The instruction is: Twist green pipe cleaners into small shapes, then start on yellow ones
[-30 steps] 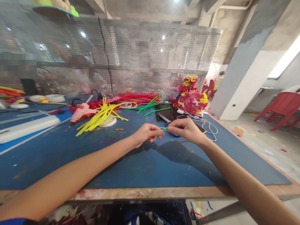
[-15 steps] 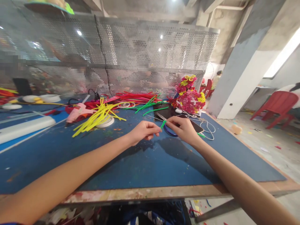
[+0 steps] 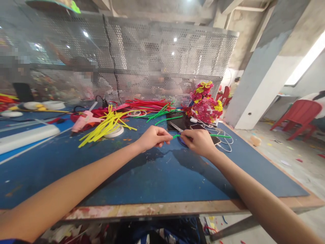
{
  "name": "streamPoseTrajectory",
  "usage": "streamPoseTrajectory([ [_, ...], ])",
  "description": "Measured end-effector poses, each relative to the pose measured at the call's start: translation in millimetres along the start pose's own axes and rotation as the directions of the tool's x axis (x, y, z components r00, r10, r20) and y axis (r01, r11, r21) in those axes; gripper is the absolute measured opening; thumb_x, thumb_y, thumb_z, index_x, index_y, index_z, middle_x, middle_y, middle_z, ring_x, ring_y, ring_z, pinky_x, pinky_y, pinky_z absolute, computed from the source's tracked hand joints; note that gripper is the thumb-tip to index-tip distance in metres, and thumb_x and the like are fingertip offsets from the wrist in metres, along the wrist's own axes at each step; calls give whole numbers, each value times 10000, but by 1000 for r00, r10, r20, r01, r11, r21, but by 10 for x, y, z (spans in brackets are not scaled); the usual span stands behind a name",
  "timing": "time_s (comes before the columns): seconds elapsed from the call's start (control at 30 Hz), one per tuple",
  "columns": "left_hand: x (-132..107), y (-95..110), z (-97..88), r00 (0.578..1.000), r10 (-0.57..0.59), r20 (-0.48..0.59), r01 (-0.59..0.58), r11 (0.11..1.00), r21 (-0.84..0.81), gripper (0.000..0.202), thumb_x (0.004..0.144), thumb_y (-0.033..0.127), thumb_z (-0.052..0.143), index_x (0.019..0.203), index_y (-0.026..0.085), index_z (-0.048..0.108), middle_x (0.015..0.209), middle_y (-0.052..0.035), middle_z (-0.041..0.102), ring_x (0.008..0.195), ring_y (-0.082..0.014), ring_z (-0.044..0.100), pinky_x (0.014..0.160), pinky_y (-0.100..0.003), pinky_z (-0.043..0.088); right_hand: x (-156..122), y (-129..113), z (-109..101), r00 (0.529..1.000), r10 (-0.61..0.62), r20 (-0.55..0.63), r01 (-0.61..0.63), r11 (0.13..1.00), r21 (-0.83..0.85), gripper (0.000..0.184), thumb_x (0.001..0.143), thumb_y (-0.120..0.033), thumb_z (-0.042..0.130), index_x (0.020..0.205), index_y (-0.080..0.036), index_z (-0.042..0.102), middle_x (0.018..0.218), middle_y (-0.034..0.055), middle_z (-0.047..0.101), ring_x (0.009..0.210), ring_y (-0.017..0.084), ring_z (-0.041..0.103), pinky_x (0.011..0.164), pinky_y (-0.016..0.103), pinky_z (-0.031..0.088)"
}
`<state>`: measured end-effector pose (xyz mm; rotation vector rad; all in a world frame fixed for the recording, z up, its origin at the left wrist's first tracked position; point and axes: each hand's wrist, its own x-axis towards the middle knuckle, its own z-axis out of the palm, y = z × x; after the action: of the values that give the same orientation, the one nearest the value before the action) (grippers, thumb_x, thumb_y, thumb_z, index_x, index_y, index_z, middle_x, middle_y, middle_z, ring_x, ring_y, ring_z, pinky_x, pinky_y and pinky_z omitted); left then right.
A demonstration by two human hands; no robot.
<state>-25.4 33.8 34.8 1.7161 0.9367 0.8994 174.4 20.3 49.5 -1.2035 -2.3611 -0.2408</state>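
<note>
A green pipe cleaner (image 3: 220,136) runs between my two hands above the blue table mat (image 3: 162,179). Its left end is pinched in the fingertips of my left hand (image 3: 155,137). My right hand (image 3: 199,139) is closed round it farther along, and a length sticks out to the right past the knuckles. Behind and under the right hand lie scissors (image 3: 177,127), with a dark blue handle partly hidden by the fingers. A phone (image 3: 215,140) with a white cable (image 3: 230,145) is partly covered by the same hand.
Yellow pipe cleaners (image 3: 106,127), a pink glue gun (image 3: 87,121) and a tape roll (image 3: 115,132) lie on the left. Red pipe cleaners (image 3: 149,104) and green stems (image 3: 162,112) lie farther back. A pink-and-yellow flower bunch (image 3: 205,106) stands before a perforated metal screen (image 3: 162,51).
The green pipe cleaner, bunched short between my fingertips before, now stretches sideways between the hands and out past the right one. A thin pale strand near the fingers no longer shows.
</note>
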Motion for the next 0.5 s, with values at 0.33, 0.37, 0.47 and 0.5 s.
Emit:
streamPoseTrajectory([
  [0.33,79,-139,-30,991,-84,108,101,982,-162,245,655,339,661,636,110,574,558,0,575,394,-33,432,336,-143,263,2,55,-61,977,-89,192,-39,814,579,252,766,-328,508,690,-114,619,559,3,534,483,76,403,457,188,303],
  [0.37,86,-137,-51,991,-79,112,94,986,-137,247,661,343,654,632,112,571,560,1,575,397,-35,435,339,-145,266,7,73,-74,965,-137,224,-6,843,538,232,763,-299,504,678,-118,621,560,2,540,484,74,408,467,186,305],
  [0.47,85,-117,-75,997,-33,73,34,999,-10,242,699,362,614,663,124,585,577,0,578,430,-56,464,351,-156,276,21,96,-109,954,-169,249,97,956,277,173,746,-223,495,686,-147,639,594,2,583,511,79,451,521,193,312],
  [0.5,77,-108,-70,999,10,38,-12,998,64,237,709,363,604,679,128,597,589,-3,583,461,-70,485,370,-164,299,23,94,-112,960,-141,240,104,981,162,171,747,-222,493,703,-161,646,595,4,592,513,87,463,525,201,305],
])
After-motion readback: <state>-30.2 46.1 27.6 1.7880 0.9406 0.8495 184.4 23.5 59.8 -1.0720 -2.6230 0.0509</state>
